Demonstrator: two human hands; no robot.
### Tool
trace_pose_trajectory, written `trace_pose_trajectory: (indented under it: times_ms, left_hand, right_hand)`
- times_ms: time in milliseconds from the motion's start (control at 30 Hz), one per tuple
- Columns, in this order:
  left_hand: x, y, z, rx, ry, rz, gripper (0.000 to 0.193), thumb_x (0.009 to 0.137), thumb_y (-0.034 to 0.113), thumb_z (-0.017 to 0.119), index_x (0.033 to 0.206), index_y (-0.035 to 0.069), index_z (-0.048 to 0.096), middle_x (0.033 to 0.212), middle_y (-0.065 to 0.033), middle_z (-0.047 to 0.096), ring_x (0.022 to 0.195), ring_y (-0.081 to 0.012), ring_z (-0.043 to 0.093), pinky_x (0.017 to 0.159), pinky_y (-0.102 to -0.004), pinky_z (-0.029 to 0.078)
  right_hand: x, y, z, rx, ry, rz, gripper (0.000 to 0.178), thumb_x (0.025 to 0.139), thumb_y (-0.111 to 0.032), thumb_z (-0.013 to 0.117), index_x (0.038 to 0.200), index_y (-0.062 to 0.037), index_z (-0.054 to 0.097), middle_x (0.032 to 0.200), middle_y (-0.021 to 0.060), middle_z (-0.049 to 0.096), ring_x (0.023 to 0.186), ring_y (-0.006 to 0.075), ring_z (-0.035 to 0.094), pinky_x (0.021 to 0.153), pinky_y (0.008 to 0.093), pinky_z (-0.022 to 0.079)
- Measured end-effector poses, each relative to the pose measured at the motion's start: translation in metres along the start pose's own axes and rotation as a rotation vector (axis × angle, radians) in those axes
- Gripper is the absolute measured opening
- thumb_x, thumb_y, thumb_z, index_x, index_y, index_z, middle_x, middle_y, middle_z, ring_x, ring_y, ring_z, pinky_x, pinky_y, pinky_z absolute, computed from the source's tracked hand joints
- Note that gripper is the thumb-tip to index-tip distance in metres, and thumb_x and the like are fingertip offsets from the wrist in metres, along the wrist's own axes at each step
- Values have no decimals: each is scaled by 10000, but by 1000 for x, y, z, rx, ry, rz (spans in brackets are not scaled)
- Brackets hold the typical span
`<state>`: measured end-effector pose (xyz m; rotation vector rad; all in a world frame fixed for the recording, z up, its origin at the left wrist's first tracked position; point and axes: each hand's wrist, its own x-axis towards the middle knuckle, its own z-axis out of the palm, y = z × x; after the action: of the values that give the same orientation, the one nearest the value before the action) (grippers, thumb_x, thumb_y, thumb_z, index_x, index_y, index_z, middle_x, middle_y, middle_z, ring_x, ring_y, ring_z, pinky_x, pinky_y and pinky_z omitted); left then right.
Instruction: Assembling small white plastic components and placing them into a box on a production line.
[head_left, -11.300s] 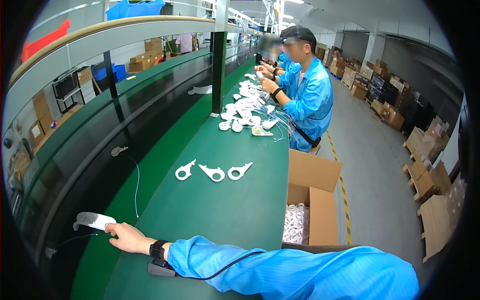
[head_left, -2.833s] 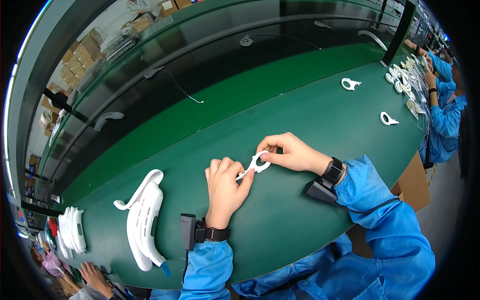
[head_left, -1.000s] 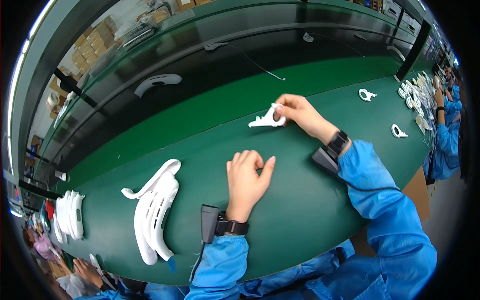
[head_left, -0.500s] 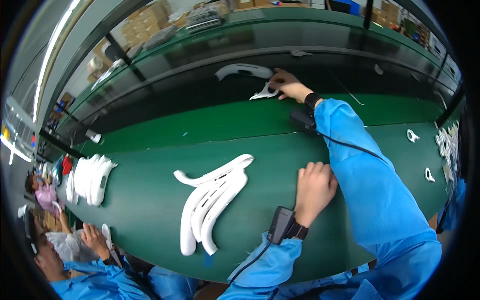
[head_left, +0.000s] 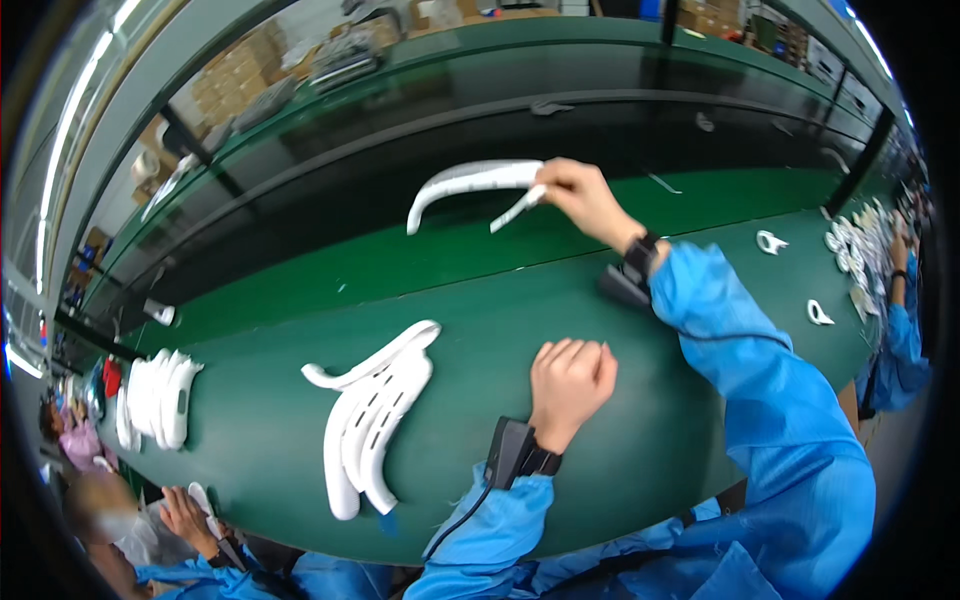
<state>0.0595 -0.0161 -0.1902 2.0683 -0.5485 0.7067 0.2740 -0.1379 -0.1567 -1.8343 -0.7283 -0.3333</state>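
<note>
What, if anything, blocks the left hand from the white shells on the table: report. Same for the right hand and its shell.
Nothing visible stands between the left hand and the curved white shells on the table. The right hand holds its long white shell by the right end, along with a smaller white part.

Lost Under Fingers, Past the Rim

Cannot see the right end of the long curved white shell [head_left: 475, 178], covered by the right hand [head_left: 578, 192]. Cannot make out the full outline of the small white part [head_left: 515, 211], seen nearly edge-on and partly behind the same fingers. Cannot see the palm of the curled left hand [head_left: 572, 382]. Can follow the left sleeve [head_left: 497, 530] only to the lower edge, cut off there. Can barely distinguish single pieces in the blurred white heap [head_left: 858, 242] at far right, or identify the dim piece [head_left: 705, 122] beyond the belt's green strip.
</note>
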Motion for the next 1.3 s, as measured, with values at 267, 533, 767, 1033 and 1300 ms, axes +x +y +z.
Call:
trace_pose_trajectory:
  times_ms: [267, 533, 767, 1033, 1300]
  left_hand:
    - [41, 47, -41, 261, 80, 220, 158, 719, 117, 678, 804, 51, 563, 788, -108, 543, 738, -311, 510, 664, -437, 362]
    - [23, 33, -22, 427, -518, -259, 388, 792, 295, 692, 1081, 51, 603, 888, -184, 678, 914, -362, 630, 788, -449, 431]
    - [9, 21, -21, 225, -305, -245, 156, 822, 127, 542, 933, 32, 597, 894, -126, 658, 815, -314, 564, 839, -377, 365]
    - [16, 14, -33, -101, -325, -178, 179, 846, 171, 544, 827, 48, 671, 971, -92, 686, 862, -235, 577, 856, -360, 338]
    - [12, 22, -27, 288, -446, -37, 143, 760, 192, 684, 771, 51, 663, 1019, -70, 663, 916, -245, 560, 856, -381, 327]
  right_hand:
    - [-176, -90, -62, 109, -66, 110, 139, 809, 20, 665, 934, -12, 717, 976, 110, 674, 899, 222, 652, 794, 320, 524]
    - [-207, -94, -63, 244, -343, 219, 109, 827, -84, 714, 924, -34, 722, 1135, 69, 582, 789, 128, 591, 684, 272, 484]
    - [-193, -78, -51, 429, -103, 542, 165, 898, -166, 688, 940, -10, 659, 623, -20, 596, 548, 26, 463, 488, 238, 340]
    - [-180, -83, -57, 195, -374, 544, 192, 885, -217, 707, 914, -29, 681, 525, -21, 521, 496, 50, 409, 486, 267, 319]
    - [-176, -92, -53, -68, -385, 415, 177, 828, -202, 715, 892, -38, 694, 659, 63, 595, 591, 210, 529, 569, 353, 419]
